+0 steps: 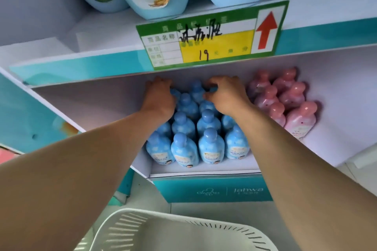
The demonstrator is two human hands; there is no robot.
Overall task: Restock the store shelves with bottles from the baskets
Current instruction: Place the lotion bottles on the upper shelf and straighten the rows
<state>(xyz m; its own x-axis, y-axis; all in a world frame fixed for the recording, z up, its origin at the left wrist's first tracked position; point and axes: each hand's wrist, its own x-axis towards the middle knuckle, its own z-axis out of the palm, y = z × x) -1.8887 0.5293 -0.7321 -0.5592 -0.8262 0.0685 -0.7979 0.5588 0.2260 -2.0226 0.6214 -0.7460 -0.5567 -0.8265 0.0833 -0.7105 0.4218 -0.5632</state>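
Both hands reach deep into the shelf (204, 167): the left hand (160, 96) and right hand (224, 96) each grip a rear blue bottle (196, 90). Blue rows nearer than the grips look full; the basket (183, 230) below appears empty, so restocking seems nearly finished.

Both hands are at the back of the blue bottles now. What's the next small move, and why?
Probably let go and draw both hands back toward the white basket. The left hand and right hand sit on the rearmost blue bottles, which stand upright in full rows beside the pink bottles; the visible basket part looks empty.
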